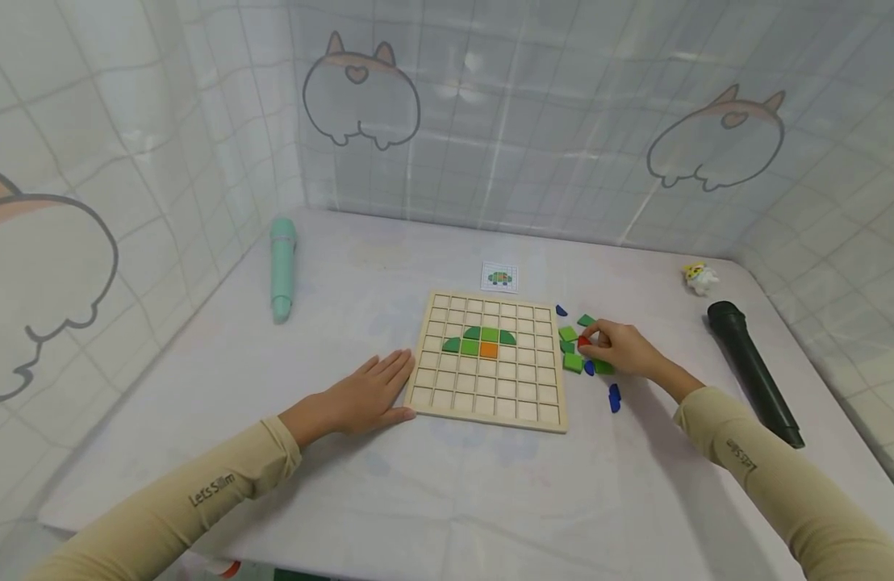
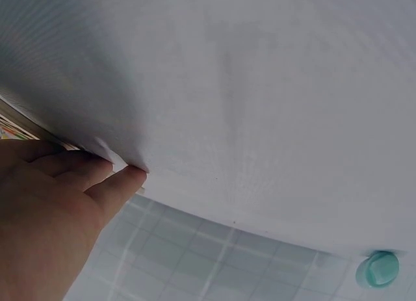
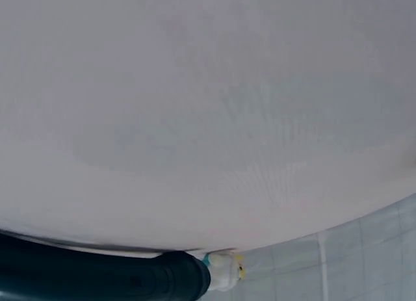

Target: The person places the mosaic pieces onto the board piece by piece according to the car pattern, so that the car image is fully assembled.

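Note:
A wooden grid board (image 1: 476,395) lies flat on the table. Green squares, dark green quarter-round pieces and one orange square (image 1: 488,349) fill some cells near its middle. My left hand (image 1: 370,393) lies flat with straight fingers along the board's left edge; the left wrist view shows those fingers (image 2: 127,184) at the rim. To the right of the board, my right hand (image 1: 621,349) pinches a small red piece (image 1: 583,342) between thumb and index finger. Beneath and around it are loose green squares (image 1: 573,363) and dark blue pieces (image 1: 615,398). The right wrist view misses the hand.
Behind the board lies a small pattern card (image 1: 500,277) with a green figure. A mint-green microphone-shaped object (image 1: 282,270) is at the left, a black microphone (image 1: 754,371) at the right. A small white-and-yellow toy (image 1: 699,278) sits at the back right. Curtain-like walls (image 1: 534,121) enclose the table.

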The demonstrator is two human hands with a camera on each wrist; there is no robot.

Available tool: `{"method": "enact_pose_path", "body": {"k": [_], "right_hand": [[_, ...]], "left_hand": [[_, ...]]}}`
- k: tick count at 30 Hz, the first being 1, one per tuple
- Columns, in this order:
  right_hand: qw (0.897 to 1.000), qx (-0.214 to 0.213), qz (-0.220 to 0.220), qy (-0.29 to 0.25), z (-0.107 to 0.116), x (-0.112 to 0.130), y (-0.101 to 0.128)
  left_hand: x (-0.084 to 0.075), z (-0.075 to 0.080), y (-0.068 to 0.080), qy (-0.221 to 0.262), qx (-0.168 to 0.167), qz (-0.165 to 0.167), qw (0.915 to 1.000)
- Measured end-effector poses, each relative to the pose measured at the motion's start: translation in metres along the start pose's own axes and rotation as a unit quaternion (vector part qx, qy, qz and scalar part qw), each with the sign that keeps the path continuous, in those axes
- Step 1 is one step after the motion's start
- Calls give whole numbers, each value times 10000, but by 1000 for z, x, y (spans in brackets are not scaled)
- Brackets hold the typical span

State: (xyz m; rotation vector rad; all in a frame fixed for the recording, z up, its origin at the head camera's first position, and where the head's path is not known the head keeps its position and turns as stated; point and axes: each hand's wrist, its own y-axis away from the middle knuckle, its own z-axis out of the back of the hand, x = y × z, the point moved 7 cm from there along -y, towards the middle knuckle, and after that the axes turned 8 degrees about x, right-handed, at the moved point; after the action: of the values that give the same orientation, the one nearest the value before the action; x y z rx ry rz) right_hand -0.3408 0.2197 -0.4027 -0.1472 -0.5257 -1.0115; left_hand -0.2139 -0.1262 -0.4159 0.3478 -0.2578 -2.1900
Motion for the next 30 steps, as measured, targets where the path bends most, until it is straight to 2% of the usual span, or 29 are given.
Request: {"method": "enact_pose_path", "body": {"k": [8,13,18,23,30], "right_hand": [[9996,212,-144,97,-3,3,-1],[9996,163,-206,131,-1,3,0],[9999,41,-64,89,5,9,-2],[9998,-7,189,78,3,23,-9],[9984,156,529,88,-14,60,-21]], "left_hand": [[1,-2,-1,-15,-22,0,10000],[0,0,-1,-36,-45,-5,10000],[-1,0,0,-32,-58,-12,10000],[0,0,1,-30,-65,21,10000],[-1,1,1,14,-1,16,10000]]}}
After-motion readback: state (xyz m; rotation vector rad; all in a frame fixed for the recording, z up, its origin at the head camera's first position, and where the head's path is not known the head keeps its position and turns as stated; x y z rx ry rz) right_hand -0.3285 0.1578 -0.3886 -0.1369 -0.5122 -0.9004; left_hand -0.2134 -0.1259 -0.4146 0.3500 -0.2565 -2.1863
